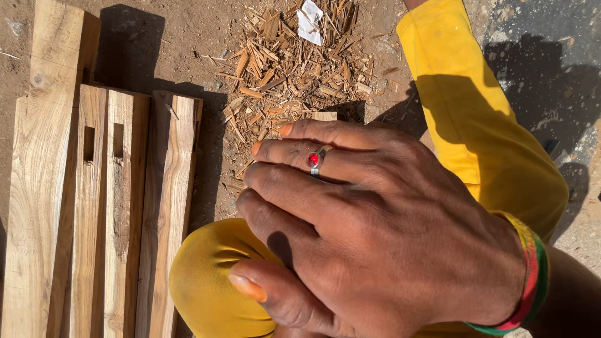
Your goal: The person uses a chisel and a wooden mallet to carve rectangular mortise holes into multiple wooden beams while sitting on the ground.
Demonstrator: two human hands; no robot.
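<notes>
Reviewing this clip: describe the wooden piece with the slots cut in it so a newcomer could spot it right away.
Start at the row of wooden planks lying side by side on the dirt at the left of the picture. The slotted plank is second from the left edge, left of the big hand with the red-stone ring. Unlike its neighbours, it has two dark rectangular slots near its top end.

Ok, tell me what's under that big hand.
Under the hand show yellow trousers, a small wood block's end and dirt with wood chips. Whatever sits below the palm is covered.

Harsh direct sunlight, hard dark shadows (sharp focus throughout)
</notes>
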